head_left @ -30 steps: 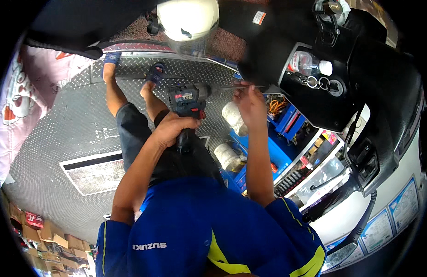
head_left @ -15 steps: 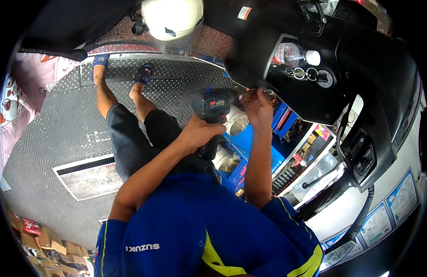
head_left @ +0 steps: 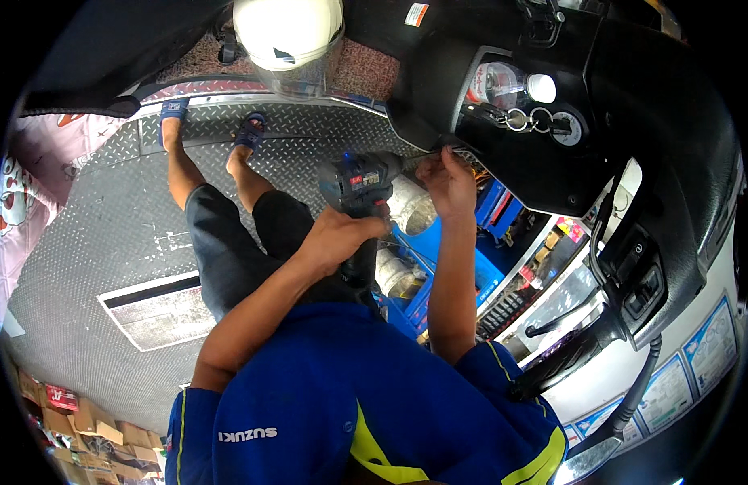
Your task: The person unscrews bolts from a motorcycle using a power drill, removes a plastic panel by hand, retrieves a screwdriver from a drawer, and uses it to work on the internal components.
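Dark grey and black plastic makes up the chunky, pistol-shaped cordless power tool [head_left: 345, 179], which is raised above the diamond-patterned metal floor [head_left: 83, 242]; a small red-and-white label sits on its side and a blue light glows on top. The left hand [head_left: 341, 241] is clamped around its handle. Just right of the tool's nose, the right hand [head_left: 450, 190] has its fingers bent together near the lower edge of a black moulded plastic scooter front [head_left: 511, 179]; whether they pinch anything, I cannot tell. The two hands are apart.

Above and right of the tool, a recess in the scooter front holds a clear plastic bottle [head_left: 503, 81] with a white screw cap and a red-and-white wrapper, beside shiny round metal key rings [head_left: 517, 120]. A smooth, domed white helmet [head_left: 289, 36] with a see-through visor is above and left of the tool, next to a rough reddish-brown mat [head_left: 366, 69]. Farther above it, a white sticker [head_left: 417, 14] with an orange band marks a black surface. Below the tool, a blue fabric shirt [head_left: 309, 364] carries white block lettering and yellow trim. Far below and right are blue-bordered printed posters [head_left: 669, 396].
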